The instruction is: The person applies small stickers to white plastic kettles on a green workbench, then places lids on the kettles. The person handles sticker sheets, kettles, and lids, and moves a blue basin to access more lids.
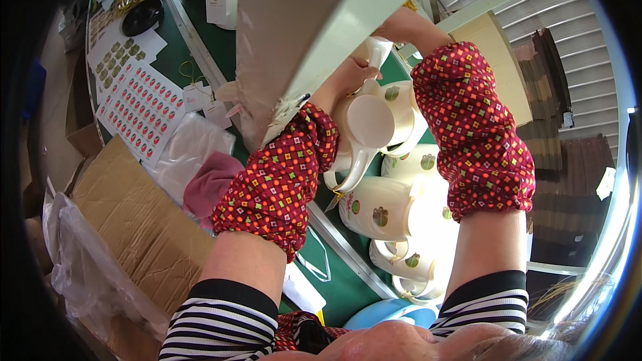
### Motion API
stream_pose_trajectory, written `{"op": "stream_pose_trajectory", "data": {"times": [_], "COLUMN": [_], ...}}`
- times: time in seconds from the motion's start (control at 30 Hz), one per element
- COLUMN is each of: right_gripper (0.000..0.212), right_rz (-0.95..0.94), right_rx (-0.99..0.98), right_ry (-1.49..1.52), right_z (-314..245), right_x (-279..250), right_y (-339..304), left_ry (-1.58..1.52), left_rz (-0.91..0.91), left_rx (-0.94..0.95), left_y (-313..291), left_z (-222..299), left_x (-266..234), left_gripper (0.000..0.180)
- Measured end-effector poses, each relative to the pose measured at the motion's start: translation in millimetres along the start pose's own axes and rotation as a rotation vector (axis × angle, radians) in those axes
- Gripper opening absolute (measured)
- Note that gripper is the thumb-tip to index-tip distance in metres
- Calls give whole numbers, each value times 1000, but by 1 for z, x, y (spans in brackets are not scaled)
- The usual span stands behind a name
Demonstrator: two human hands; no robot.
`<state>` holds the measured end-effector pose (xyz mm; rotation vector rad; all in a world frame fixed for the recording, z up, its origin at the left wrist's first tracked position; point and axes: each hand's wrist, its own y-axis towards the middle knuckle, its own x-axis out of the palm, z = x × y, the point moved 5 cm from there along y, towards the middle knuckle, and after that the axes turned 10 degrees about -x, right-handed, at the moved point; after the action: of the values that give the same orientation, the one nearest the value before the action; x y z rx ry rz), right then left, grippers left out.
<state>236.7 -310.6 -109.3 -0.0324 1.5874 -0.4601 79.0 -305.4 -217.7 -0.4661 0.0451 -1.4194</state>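
Note:
My left hand (349,75) reaches under the grey panel with its fingers curled on a cream plastic jug (370,122), near its top end. That jug has a round, pale face and a looped handle toward me. My right hand (396,25) is just beyond, by a white curved part (378,50); its fingers are hidden behind the panel. Red patterned sleeve covers are on both forearms. Close by, more cream jugs (378,207) with green and brown stickers lie on their sides in a row on the green table. A small tag on yellow string hangs by one handle.
A slanted grey panel (274,33) stands between me and the far table. To the left are sticker sheets (142,108), clear plastic bags (194,150), a maroon cloth (210,184) and a cardboard sheet (137,207). Stacked cardboard (568,187) stands right; a blue basin (394,314) is near me.

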Motion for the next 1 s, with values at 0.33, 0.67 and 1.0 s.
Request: {"op": "stream_pose_trajectory", "data": {"times": [0.33, 0.67, 1.0], "right_gripper": [85, 60, 77], "right_rz": [-97, 40, 54], "right_rx": [16, -75, -156], "right_ry": [22, -73, 139], "right_z": [-67, -52, -22], "right_x": [-39, -31, -7], "right_y": [-55, -50, -34], "left_ry": [52, 78, 116], "left_rz": [14, 30, 30], "left_rx": [8, -29, -62], "left_y": [-12, 15, -2], "left_z": [9, -13, -6], "left_x": [8, 3, -2], "left_gripper": [26, 27, 28]}}
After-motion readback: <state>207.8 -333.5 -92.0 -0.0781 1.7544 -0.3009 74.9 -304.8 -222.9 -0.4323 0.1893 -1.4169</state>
